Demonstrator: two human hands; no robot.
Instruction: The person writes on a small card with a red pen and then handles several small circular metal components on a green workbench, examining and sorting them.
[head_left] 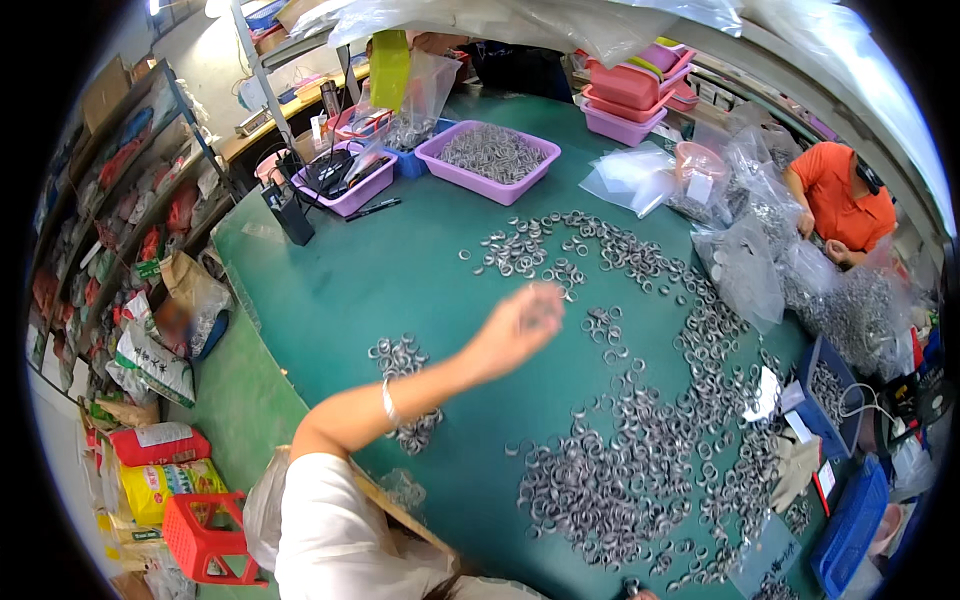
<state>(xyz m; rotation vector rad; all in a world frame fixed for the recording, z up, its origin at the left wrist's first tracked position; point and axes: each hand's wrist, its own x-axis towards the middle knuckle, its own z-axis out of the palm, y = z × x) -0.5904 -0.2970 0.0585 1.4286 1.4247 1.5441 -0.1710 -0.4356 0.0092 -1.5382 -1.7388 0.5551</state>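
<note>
Many small grey metal rings [615, 480] lie loose on the green tabletop. The largest heap is at the near right, and a band of them curves up to the far middle. My left hand [525, 320] is raised over the middle of the table, a bracelet on its wrist. It is smeared by motion, but its fingers look curled around several grey rings. A smaller pile of rings [398, 355] lies partly behind my left forearm. Only a sliver of my right hand [643, 595] shows at the bottom edge, beside the big heap; its fingers are mostly hidden.
A purple tray [428, 150] full of metal pieces stands at the back, next to a lilac basket [350, 203] of cables and tools. Clear plastic bags [740, 265] and a blue bin [838, 425] line the right side. Beyond the bags sits a person in orange [845, 195].
</note>
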